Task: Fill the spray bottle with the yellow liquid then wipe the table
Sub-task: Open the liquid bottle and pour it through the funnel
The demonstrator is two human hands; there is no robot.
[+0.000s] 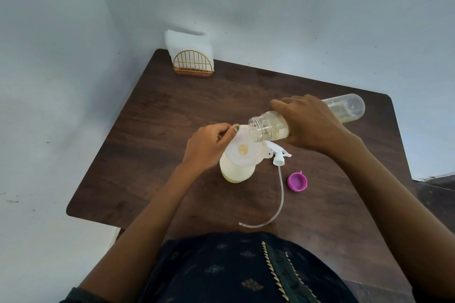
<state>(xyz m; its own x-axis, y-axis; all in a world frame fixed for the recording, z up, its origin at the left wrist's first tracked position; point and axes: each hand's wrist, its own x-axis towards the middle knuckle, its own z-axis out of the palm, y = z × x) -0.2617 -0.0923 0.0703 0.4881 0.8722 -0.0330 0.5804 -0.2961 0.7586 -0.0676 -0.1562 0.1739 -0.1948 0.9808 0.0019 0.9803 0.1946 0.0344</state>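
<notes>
A translucent spray bottle (235, 171) holding yellow liquid stands mid-table with a clear funnel (243, 149) in its neck. My left hand (209, 146) pinches the funnel's left rim. My right hand (310, 123) grips a clear plastic bottle (347, 108), tipped almost flat with its open mouth over the funnel. A little yellow liquid lies along the tipped bottle's lower side. The white spray head (279, 155) with its long dip tube (280, 194) lies on the table just right of the spray bottle.
A purple cap (297, 181) lies open side up to the right of the dip tube. A gold wire holder with white napkins (190, 55) stands at the far left corner of the dark wooden table (160, 110). Walls close in behind and on the left.
</notes>
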